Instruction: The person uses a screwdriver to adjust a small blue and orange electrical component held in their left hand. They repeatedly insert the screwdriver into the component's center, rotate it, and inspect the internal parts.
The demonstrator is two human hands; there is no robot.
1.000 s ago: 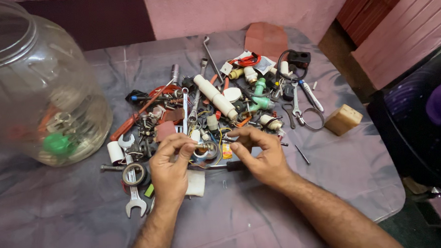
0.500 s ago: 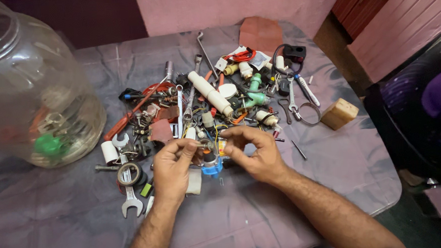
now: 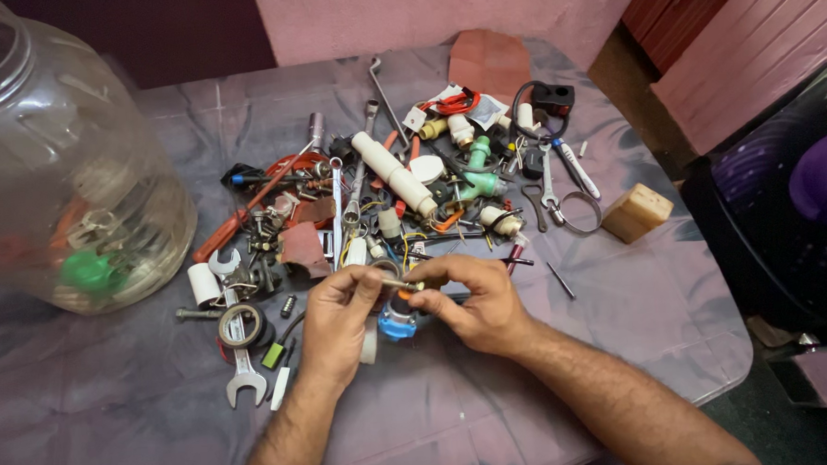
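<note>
My left hand [image 3: 336,321] and my right hand [image 3: 472,306] meet just above the near edge of a pile of small hardware. Between their fingertips they pinch a small metal bolt-like piece [image 3: 400,283], each hand on one end. Under the hands lie a blue round part [image 3: 397,324] and a white roll [image 3: 369,340]. A white plastic pipe [image 3: 393,173] lies in the middle of the pile, with a green tap fitting [image 3: 478,176] to its right.
A large clear plastic jar [image 3: 62,173] with a few parts inside stands at the left. A spanner [image 3: 242,378] and tape roll [image 3: 239,324] lie left of my hands. A wooden block [image 3: 638,211] sits right, near the table's edge [image 3: 717,377]. Grey cloth [image 3: 124,422] covers the table.
My hands have lifted slightly off the pile and drawn together on the small metal piece; the camera has shifted a little, the pile itself is unchanged.
</note>
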